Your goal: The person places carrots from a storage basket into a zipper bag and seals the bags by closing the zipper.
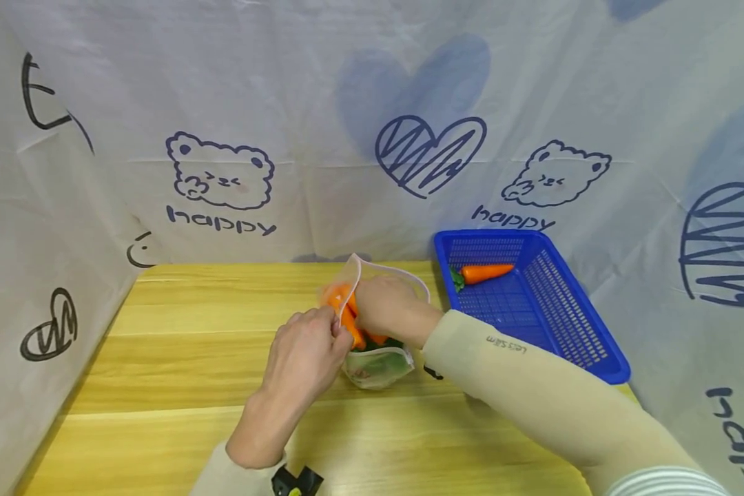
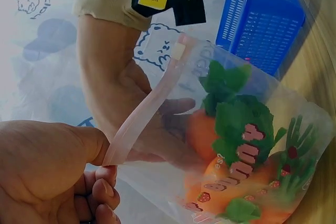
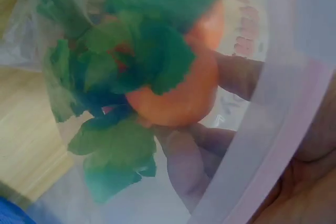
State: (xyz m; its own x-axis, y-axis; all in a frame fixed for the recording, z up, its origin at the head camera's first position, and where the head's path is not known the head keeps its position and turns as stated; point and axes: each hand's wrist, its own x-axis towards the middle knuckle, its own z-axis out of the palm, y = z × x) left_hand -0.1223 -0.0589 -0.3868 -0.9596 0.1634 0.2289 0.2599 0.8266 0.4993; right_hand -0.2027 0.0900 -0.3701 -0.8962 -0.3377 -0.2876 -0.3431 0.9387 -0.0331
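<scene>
A white cloth wall (image 1: 347, 83) with blue hearts, little bears and the word "happy" stands behind and beside a yellow wooden tabletop (image 1: 180, 344). The wood is smooth, with pale stripes running across it.

In the middle of the tabletop sits a clear, thin plastic zip bag with a pale pink strip along its mouth (image 1: 378, 362). The bag is soft and crinkly, with pictures of carrots and pink letters printed on it. Inside are orange toy carrots with green leafy tops (image 2: 231, 129). They lie so close together that you cannot count them.

The left hand (image 1: 304, 358) pinches the pink strip at the near left edge of the bag between thumb and fingers, holding the mouth open. The right hand (image 1: 387, 306) is pushed inside the bag. From above you see only its back, because the bag and the carrots hide its fingers (image 3: 184, 163). Through the plastic, the fingers look curled round one smooth, round orange carrot. The green leaves cover part of it.

To the right, at the far side of the tabletop, is a blue plastic basket with many tiny holes (image 1: 570, 324). One more orange toy carrot with a green top (image 1: 480, 273) lies at its far end.

Both arms wear soft cream sleeves (image 1: 533, 386).
</scene>
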